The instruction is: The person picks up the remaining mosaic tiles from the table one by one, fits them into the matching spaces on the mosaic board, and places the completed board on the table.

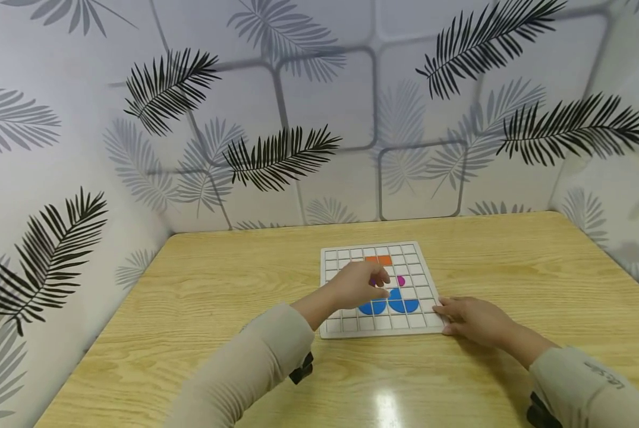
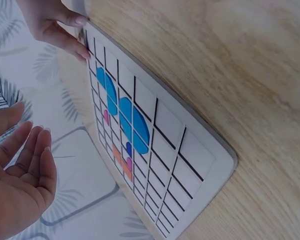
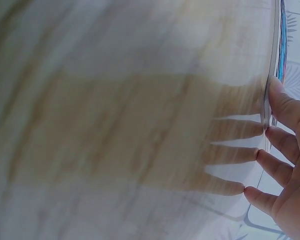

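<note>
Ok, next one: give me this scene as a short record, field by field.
Surface: wood-grain table
Board: white, gridded, flat on the table
Coloured areas: orange shape, magenta shape, blue shapes
Left hand: above the board, nothing visible in it
Right hand: touching the board by its near right corner
Backdrop: leaf-patterned wall

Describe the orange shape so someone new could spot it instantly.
On the wooden table, find the white gridded board. Towards its far edge is a straight-sided orange strip. It's the only orange shape there; the nearby magenta shape and larger blue shapes are curved.
</note>
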Available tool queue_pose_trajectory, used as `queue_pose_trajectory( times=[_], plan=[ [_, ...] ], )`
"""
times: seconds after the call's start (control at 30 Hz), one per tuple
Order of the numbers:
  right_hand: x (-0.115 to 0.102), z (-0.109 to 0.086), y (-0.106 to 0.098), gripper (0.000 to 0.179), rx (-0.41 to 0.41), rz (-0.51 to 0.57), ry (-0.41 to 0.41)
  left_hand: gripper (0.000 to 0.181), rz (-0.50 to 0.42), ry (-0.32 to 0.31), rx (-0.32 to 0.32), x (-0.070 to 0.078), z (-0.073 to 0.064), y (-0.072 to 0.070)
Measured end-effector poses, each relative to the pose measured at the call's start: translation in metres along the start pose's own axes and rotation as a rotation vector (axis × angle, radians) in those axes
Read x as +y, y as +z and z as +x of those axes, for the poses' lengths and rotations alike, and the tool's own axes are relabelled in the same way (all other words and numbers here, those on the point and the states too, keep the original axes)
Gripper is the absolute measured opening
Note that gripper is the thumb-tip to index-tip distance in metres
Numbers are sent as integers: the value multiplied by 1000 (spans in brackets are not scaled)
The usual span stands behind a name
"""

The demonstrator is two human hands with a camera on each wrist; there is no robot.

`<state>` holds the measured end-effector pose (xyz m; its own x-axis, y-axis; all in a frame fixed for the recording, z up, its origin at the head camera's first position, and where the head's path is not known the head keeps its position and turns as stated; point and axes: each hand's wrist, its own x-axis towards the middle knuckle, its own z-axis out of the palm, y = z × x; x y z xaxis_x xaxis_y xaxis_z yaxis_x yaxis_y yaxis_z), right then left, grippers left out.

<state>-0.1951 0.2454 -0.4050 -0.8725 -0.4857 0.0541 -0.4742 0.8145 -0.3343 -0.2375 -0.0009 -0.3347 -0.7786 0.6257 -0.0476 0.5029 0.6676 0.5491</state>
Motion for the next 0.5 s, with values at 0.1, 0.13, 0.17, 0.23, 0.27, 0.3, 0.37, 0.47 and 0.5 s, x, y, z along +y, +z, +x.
queue_pose_trajectory(
  times=[0.1,0.13,0.17,0.23,0.27,0.3,0.37,0.47,0.5],
  plan=[
    [0,0,1,42,0,-5,2,21,-45,13,-25,1,-12,-3],
    [0,-1,1,42,-1,-6,4,20,-62,15,-31,1,-16,-4],
    [0,-1,1,42,-3,-8,6,19,-77,16,-38,1,-20,-4],
    [1,-1,2,43,-7,-7,9,18,-100,20,-50,0,-27,-5],
    [1,-1,2,43,-7,-5,9,18,-104,25,-55,-1,-31,-6],
    [1,-1,3,43,-9,-3,9,17,-108,29,-60,-2,-35,-6],
    [1,0,3,43,-12,-3,6,18,-108,40,-76,-5,-43,-7],
    [1,1,3,42,-7,-17,-2,19,-103,64,-91,-10,-53,-9],
    [1,2,2,42,-7,-21,-3,19,-101,68,-94,-12,-56,-10]
  ],
)
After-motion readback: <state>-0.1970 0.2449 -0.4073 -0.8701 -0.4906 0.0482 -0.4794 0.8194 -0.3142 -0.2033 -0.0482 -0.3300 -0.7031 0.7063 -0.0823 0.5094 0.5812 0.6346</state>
